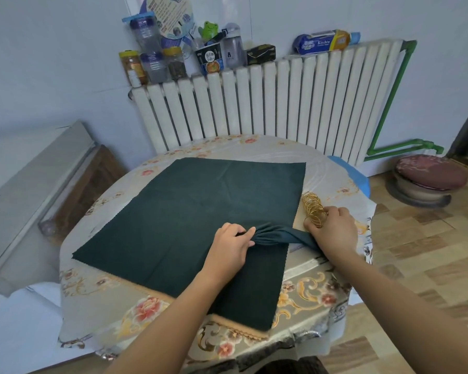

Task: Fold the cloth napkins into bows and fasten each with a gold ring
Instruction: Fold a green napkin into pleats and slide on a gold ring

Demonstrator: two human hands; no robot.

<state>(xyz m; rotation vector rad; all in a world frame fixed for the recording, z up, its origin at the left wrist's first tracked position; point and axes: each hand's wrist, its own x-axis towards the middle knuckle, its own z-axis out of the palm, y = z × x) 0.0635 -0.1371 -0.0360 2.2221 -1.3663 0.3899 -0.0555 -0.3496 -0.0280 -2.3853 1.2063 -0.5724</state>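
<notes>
My left hand (231, 245) pinched the gathered napkin (274, 234) on the flat cloths near the table's right edge, my right hand (333, 229) gripped the gold rings (312, 209); I judged tight pleats essential

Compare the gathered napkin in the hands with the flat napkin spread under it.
The gathered napkin is bunched into a narrow pleated strip; the flat napkin lies spread as a wide square.

The gathered napkin is gripped by the left hand and runs to the right hand, which also touches the gold rings; the flat napkin is not gripped.

The gathered napkin lies on top, the flat napkin directly on the table.

Both are dark green cloth.
</notes>
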